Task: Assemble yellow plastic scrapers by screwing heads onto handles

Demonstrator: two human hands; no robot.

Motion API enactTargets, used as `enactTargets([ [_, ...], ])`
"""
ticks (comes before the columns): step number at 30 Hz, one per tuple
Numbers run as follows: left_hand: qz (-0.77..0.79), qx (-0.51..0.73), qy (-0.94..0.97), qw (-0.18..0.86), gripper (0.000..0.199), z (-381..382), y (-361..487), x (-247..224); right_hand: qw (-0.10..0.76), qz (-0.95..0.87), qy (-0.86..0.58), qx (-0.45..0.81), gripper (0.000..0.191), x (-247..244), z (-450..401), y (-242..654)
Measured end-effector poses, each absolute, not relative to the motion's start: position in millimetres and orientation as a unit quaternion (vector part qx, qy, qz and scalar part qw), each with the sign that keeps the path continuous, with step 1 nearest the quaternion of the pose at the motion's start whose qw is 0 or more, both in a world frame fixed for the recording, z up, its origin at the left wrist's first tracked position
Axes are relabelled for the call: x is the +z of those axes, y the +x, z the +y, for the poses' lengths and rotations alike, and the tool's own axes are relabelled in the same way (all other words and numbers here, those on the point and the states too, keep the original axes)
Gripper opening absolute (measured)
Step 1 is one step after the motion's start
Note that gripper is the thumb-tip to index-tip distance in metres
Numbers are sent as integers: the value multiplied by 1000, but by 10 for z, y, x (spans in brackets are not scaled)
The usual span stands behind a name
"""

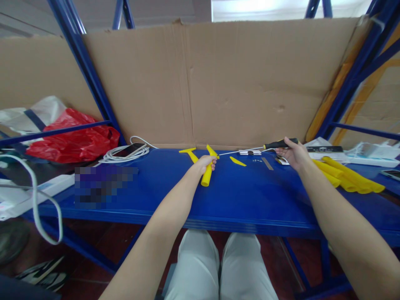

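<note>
My left hand is closed around the handle of a yellow T-shaped tool above the blue table. In my right hand is a long screwdriver with a black and yellow handle; its shaft points left and its tip meets the yellow tool near its head. Just left of my left hand lies a second yellow T-shaped tool. A loose yellow blade-like piece and a flat grey strip rest between my hands.
Several yellow tubes lie at the right. Coiled white cable and a red plastic bag are at the left. A cardboard sheet stands behind the blue table. Blue posts rise at both sides. A phone lies far right.
</note>
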State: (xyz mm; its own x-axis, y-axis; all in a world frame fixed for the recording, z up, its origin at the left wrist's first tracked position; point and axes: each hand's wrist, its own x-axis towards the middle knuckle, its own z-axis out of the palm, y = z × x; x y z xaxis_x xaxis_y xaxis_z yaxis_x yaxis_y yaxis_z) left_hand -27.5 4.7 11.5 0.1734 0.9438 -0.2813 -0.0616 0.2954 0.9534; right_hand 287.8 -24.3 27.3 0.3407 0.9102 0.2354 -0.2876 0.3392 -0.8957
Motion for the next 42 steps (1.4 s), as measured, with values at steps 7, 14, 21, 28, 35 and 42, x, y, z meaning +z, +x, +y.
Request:
enactTargets([
  [7, 493, 398, 438, 638, 23, 71, -301, 115, 714, -396, -401, 415, 16, 308, -300, 2820],
  [14, 505, 407, 460, 607, 23, 117, -324, 84, 701, -443, -415, 374, 21, 286, -328, 2797],
  [21, 520, 411, 503, 554, 22, 105, -298, 95, 677, -453, -467, 342, 35, 272, -310, 2823],
  [28, 531, 414, 513, 532, 20, 80, -283, 118, 655, -395, -466, 444, 27, 419, -416, 2739],
  [35, 525, 419, 529, 519, 19, 37, -245, 132, 727, -331, -489, 349, 22, 454, -458, 2637],
  [42, 523, 418, 532, 518, 18, 54, -243, 126, 709, -323, -514, 359, 18, 458, -506, 2683],
])
